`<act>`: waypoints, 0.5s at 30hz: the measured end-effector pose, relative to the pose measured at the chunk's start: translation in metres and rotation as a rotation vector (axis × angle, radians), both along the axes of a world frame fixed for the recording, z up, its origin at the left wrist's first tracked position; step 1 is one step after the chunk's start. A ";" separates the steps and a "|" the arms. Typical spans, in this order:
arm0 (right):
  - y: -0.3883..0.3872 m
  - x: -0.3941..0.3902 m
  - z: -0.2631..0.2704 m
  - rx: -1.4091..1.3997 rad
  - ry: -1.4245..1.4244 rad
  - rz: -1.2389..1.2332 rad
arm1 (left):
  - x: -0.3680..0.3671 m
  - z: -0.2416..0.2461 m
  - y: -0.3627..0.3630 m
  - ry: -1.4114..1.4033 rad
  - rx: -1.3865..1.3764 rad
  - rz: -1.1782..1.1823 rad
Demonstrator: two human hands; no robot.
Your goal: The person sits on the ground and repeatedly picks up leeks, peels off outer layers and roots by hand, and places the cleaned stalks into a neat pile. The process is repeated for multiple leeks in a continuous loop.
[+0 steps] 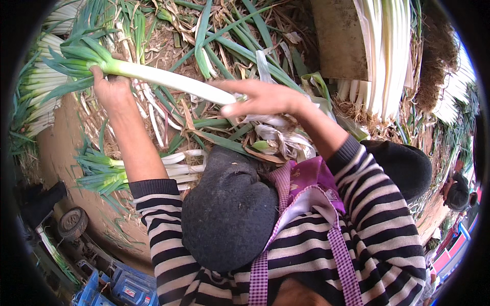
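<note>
A thick leek with a white stem and trimmed green leaves lies slantwise across the upper left. My left hand is closed around it just below the leaves. My right hand, slightly blurred, is at the root end with fingers apart around the tip; whether they grip it is unclear. Pale peeled outer leaves lie in a heap below my right hand. Cleaned leeks rest on the ground beside my left forearm.
Several long white leeks lean by a brown board at the upper right. Unpeeled leeks and loose green leaves cover the ground ahead. More leeks are piled at the far left. A wheel and blue crates stand lower left.
</note>
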State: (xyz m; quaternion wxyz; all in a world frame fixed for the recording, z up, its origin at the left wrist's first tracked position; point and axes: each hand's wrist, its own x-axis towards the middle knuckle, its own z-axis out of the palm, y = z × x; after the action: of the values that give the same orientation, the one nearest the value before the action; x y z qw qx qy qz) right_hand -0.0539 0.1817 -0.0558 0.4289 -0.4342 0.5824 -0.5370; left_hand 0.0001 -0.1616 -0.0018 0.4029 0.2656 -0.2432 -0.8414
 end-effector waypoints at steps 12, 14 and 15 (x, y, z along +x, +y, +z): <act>-0.002 0.060 0.010 0.056 -0.623 -0.170 | -0.009 -0.058 0.087 -0.277 -0.051 -0.313; 0.047 0.083 0.002 0.140 -0.528 -0.124 | -0.015 -0.067 0.072 -0.294 0.038 -0.287; 0.076 0.089 0.005 0.166 -0.396 -0.050 | -0.017 -0.067 0.062 -0.307 0.047 -0.291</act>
State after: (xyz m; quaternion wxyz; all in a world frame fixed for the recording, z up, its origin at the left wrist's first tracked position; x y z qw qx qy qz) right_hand 0.0348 0.2575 -0.0506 0.5558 -0.2690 0.5395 -0.5724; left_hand -0.0168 -0.0995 -0.0683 0.2293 0.3619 -0.3178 -0.8458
